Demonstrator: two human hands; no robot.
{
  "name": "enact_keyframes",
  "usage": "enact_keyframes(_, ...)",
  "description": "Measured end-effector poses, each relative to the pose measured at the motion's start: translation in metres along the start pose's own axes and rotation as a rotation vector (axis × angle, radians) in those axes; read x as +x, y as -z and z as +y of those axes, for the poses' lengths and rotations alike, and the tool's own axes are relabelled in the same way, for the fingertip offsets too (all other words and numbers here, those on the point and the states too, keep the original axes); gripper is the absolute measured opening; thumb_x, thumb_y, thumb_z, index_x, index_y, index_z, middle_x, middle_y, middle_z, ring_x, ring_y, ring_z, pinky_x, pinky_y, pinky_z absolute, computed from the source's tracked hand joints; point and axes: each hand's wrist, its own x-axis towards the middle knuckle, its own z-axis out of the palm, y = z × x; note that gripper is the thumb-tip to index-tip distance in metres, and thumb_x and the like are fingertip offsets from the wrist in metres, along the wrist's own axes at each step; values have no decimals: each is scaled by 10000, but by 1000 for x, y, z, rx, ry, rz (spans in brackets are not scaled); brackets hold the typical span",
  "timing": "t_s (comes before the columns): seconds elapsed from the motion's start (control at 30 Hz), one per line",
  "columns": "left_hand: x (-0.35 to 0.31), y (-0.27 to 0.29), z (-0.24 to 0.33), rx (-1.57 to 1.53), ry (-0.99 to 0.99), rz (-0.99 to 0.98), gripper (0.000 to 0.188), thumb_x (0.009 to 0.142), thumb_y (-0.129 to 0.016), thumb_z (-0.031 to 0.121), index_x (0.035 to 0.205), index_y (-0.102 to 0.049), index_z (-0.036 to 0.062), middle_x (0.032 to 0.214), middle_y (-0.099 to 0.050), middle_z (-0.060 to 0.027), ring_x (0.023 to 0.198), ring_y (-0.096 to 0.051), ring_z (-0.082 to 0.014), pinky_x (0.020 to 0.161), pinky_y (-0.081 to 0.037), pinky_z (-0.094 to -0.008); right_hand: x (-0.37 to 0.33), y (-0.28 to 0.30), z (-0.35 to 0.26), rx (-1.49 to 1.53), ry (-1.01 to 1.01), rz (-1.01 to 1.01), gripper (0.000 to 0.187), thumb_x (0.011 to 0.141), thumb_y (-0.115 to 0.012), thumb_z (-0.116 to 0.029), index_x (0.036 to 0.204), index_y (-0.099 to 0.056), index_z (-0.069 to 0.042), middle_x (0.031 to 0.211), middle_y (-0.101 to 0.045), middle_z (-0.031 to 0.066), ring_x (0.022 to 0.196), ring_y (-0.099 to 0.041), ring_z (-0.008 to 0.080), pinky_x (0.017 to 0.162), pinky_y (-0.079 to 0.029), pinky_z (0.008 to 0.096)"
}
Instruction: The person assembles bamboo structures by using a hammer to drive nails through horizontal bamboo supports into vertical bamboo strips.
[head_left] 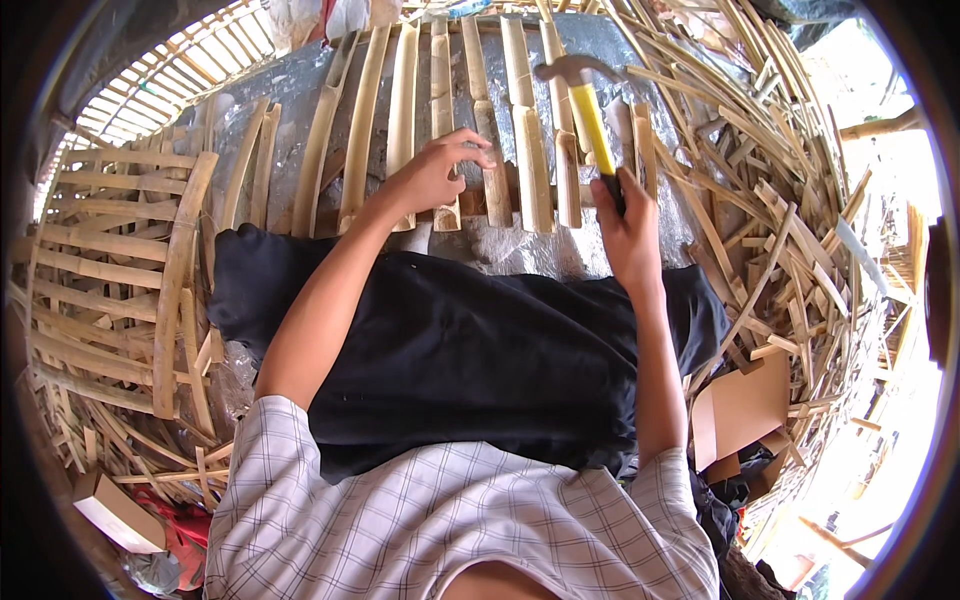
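Note:
Raised in my right hand is a claw hammer with a yellow and black handle, its metal head up and away from me. My fingers wrap round the lower black grip. My left hand hovers over the row of split bamboo strips, fingers curled apart with nothing seen between them. Below that hand lies one jointed strip, and just right of it another strip. The strips run side by side, pointing away from me, across a grey sheet.
At the left stands a slatted bamboo panel. Loose bamboo offcuts pile up at the right. Black cloth covers my lap. A cardboard box sits at my lower right, another carton at the lower left.

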Motion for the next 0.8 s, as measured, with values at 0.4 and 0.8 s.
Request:
enact_keyframes(0.4, -2, -14, -7, 82, 367, 340, 697, 741, -774, 37, 1363, -470, 117, 1415, -262, -178, 1413, -371, -456, 1164, -423, -521, 10, -26, 105, 269, -173, 226, 232, 1068, -603, -199, 899, -557, -46, 607, -475, -34, 498, -438, 53, 454, -331, 263)
enact_keyframes(0.8, 0, -5, -2, 80, 254, 421, 684, 695, -756, 31, 1345, -543, 47, 1353, -642, -194, 1222, -640, -360, 1066, -498, -453, 17, -13, 82, 12, -194, 292, 322, 994, -678, -220, 861, -590, 60, 598, -549, 164, 523, -490, 220, 538, -406, 399)
